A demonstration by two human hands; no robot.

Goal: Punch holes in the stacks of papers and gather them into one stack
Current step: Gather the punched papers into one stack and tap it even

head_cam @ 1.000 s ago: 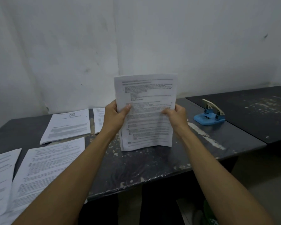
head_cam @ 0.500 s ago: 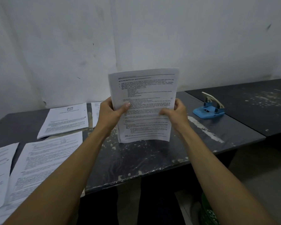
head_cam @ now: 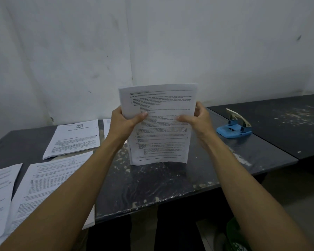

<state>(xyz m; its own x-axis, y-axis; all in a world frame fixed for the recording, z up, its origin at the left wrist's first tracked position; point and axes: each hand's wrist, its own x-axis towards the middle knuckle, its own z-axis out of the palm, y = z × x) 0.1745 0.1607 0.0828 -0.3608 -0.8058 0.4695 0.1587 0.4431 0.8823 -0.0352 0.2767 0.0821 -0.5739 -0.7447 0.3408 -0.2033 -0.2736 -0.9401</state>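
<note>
A stack of printed papers point(head_cam: 161, 140) stands upright, its bottom edge on or just above the dark table point(head_cam: 152, 187). My left hand point(head_cam: 122, 124) grips its left edge, thumb on the front page. On the other side my right hand point(head_cam: 198, 120) grips the right edge. A blue hole punch point(head_cam: 234, 129) with a pale lever sits on the table to the right, apart from both hands. Three more paper stacks lie flat at the left: one at the back point(head_cam: 74, 138), one in front point(head_cam: 49, 192), one at the left edge point(head_cam: 0, 196).
Another sheet point(head_cam: 107, 127) shows behind my left wrist. A second dark table point(head_cam: 288, 124) adjoins on the right. A white wall rises right behind the tables. The table's front edge runs below my forearms.
Both hands have slid up the sides of the upright stack. The stack stays upright at about the same spot on the table.
</note>
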